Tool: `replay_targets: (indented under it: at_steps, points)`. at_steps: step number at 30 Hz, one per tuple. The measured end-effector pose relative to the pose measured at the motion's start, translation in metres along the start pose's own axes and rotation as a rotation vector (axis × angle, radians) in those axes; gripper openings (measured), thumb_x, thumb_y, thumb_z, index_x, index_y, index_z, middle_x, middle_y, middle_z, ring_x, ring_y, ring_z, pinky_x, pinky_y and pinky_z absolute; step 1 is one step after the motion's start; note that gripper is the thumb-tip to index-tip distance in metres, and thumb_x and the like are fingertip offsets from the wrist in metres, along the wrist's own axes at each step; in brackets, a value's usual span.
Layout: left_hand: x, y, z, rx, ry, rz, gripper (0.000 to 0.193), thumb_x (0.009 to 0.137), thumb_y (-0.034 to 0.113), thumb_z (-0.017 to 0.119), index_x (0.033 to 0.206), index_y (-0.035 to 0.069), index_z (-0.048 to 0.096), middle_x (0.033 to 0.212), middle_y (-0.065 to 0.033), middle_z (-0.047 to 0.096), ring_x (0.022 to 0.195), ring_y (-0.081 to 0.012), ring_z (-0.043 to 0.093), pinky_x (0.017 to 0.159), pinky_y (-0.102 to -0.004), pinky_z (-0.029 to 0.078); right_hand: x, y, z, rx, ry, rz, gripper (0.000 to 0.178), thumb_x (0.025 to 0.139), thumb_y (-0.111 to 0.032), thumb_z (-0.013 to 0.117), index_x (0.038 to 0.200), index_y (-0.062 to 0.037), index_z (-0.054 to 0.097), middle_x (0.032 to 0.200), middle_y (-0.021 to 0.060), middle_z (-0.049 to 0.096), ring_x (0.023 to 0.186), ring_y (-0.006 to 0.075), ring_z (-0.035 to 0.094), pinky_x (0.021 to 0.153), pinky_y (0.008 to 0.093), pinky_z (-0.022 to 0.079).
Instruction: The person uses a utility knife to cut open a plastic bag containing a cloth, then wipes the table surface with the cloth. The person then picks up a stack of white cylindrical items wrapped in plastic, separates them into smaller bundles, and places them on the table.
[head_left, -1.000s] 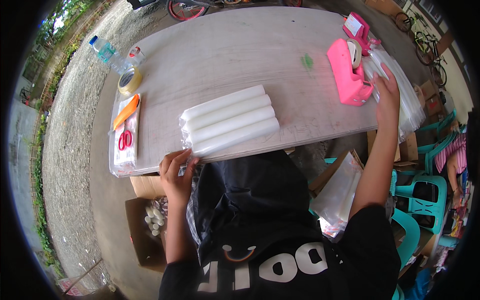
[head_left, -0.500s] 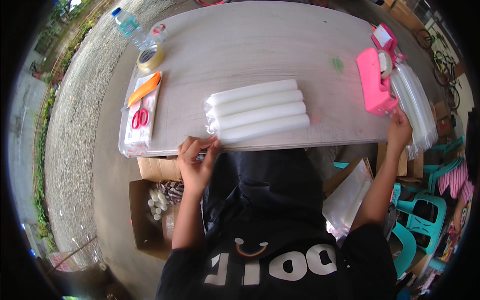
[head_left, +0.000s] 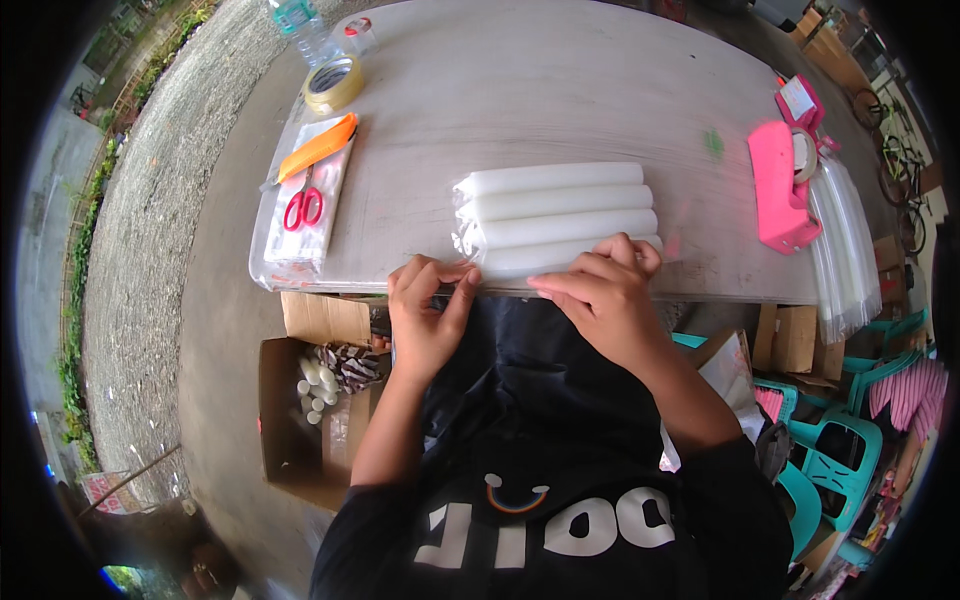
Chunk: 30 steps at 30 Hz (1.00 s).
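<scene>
Four-sided clear plastic wraps a row of several white candles (head_left: 560,199) lying side by side near the table's front edge, its crinkled end to the left. My left hand (head_left: 428,310) pinches the near corner of this clear plastic bag (head_left: 466,240) between thumb and forefinger. Over the nearest candle's right half, my right hand (head_left: 612,300) has its thumb and forefinger pressed together, pointing left. Whatever sits in that pinch is too small or clear to make out. On the right stands a pink tape dispenser (head_left: 778,190) with a roll of tape.
At the table's left lie red-handled scissors (head_left: 304,206), an orange cutter (head_left: 318,148), a tape roll (head_left: 335,84) and a water bottle (head_left: 305,32). Flat plastic sleeves (head_left: 843,245) hang over the right edge. Below left, an open cardboard box (head_left: 285,430) holds white candles.
My right hand has left the tape dispenser and come left to the wrapped candles. My left hand keeps its pinch at the bag's corner. The view has shifted slightly.
</scene>
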<state>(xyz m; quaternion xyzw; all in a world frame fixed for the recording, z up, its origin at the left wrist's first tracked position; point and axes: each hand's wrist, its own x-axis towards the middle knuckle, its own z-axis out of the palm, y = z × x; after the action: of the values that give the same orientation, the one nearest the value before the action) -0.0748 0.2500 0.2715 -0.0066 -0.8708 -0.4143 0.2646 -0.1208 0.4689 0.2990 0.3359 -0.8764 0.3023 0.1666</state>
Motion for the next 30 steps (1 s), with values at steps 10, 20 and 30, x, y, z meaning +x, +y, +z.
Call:
replay_targets:
  at_steps: [10, 20, 30]
  points:
    - [-0.002, 0.001, 0.002, 0.107, -0.042, 0.107, 0.022, 0.081, 0.007, 0.071, 0.101, 0.016, 0.071, 0.085, 0.0026, 0.062, 0.081, -0.015, 0.057, 0.081, -0.0333, 0.035, 0.022, -0.012, 0.013, -0.03, -0.015, -0.021, 0.021, 0.075, -0.014, 0.079, 0.093, -0.0254, 0.08, 0.064, -0.0087, 0.054, 0.079, 0.0134, 0.047, 0.086, 0.0351, 0.025]
    - [0.002, 0.012, 0.0, 0.143, -0.053, 0.108, 0.028, 0.077, 0.013, 0.075, 0.104, 0.018, 0.073, 0.085, 0.0038, 0.056, 0.082, -0.0137, 0.054, 0.081, -0.0329, 0.032, 0.029, -0.01, 0.016, -0.074, -0.008, -0.036, 0.013, 0.076, -0.019, 0.079, 0.088, -0.0251, 0.079, 0.066, -0.0067, 0.055, 0.083, 0.0172, 0.048, 0.086, 0.0402, 0.027]
    - [0.003, 0.012, 0.017, 0.084, 0.025, -0.131, 0.02, 0.073, 0.03, 0.083, 0.083, 0.016, 0.073, 0.08, 0.0016, 0.052, 0.076, -0.0163, 0.052, 0.08, -0.0323, 0.03, 0.009, -0.001, 0.007, -0.29, 0.135, 0.146, 0.025, 0.075, -0.03, 0.079, 0.1, -0.0279, 0.076, 0.079, -0.0062, 0.052, 0.085, 0.0161, 0.046, 0.084, 0.0385, 0.026]
